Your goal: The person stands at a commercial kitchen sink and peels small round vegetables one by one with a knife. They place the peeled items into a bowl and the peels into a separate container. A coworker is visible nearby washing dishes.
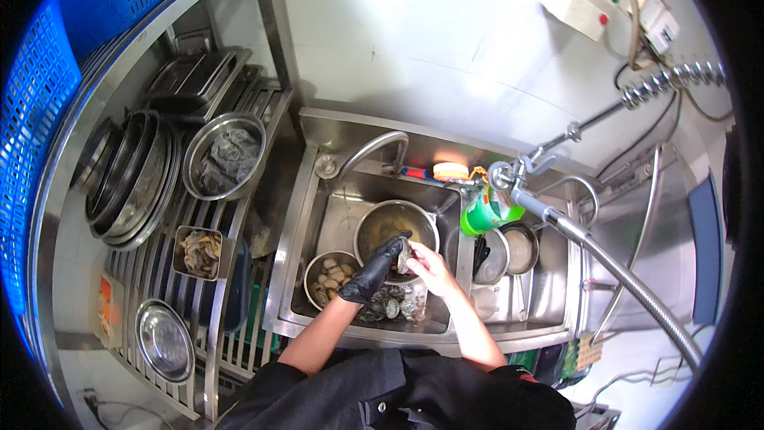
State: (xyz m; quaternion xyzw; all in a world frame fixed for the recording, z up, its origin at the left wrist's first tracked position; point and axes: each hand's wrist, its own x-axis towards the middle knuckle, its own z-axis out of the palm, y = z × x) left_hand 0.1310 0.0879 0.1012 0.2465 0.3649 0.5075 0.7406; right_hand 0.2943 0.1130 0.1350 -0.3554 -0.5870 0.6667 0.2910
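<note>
My left hand (371,272), in a black glove, grips a shellfish (404,257) that looks like an abalone. Bare, my right hand (433,269) has its fingertips on the same shellfish from the other side. Both hands are over a large steel bowl (397,215) of murky water, which stands in the left sink basin (340,215). To the left, partly behind the gloved wrist, a smaller steel bowl (306,280) holds several pale, shelled shellfish pieces (331,275). Shiny shells (392,309) lie heaped on the basin floor below my hands.
A curved faucet (373,146) rises behind the basin. A green bottle (483,212) and a hanging spray hose (621,275) are at the right. Pans (519,248) sit in the right basin. The left slatted rack (203,316) carries steel bowls (134,173) and a food container (200,254).
</note>
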